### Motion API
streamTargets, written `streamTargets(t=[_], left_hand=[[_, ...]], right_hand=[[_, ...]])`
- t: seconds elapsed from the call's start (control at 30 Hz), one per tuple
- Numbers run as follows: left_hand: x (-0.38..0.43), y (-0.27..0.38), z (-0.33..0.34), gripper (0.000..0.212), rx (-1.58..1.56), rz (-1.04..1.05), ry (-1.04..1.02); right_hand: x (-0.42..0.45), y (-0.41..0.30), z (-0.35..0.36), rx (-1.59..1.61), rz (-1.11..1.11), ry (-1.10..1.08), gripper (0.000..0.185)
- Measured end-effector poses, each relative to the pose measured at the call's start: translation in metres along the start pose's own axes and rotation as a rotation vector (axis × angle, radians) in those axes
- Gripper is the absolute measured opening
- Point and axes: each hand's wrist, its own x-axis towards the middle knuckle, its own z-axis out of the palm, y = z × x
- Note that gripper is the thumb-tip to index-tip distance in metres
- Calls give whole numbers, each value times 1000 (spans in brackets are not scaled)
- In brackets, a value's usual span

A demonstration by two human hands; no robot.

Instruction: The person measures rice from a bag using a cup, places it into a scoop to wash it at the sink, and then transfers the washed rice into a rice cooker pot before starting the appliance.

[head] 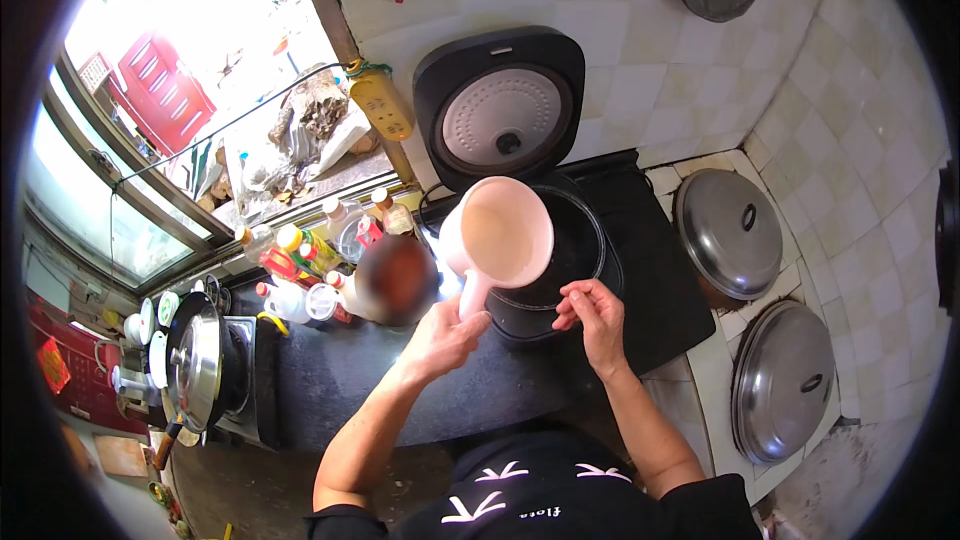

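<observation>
My left hand (pixel 444 339) grips the handle of a pink plastic water ladle (pixel 506 232). Cloudy pale liquid shows inside the ladle, which hangs over the left part of an electric rice cooker (pixel 517 322). The cooker's lid (pixel 501 116) stands raised behind it, its pale inner plate facing me. Part of the dark inner pot (pixel 577 232) is visible to the right of the ladle; the rest is hidden beneath it. Over the cooker's front right rim is my right hand (pixel 596 319), empty, with its fingers curled loosely and slightly apart.
Several seasoning bottles (pixel 330 247) crowd the counter by the window. A lidded wok (pixel 196 367) sits on a stove at far left. To the right, two domed metal lids (pixel 727 232) cover a tiled stove. A yellow power strip (pixel 381 101) hangs beside the window frame.
</observation>
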Motion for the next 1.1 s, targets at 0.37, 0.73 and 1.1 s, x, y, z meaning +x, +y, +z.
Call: streamTargets(t=[0.37,0.73,1.1], left_hand=[[21,-35,-15,26,965,627,463],[16,-22,-1,7,1526,527,706],[37,-8,15,20,1176,388,325]], right_hand=[[16,-2,-13,-18,13,82,17],[0,13,9,44,130,-15,16],[-27,31,24,-11,140,-69,17]])
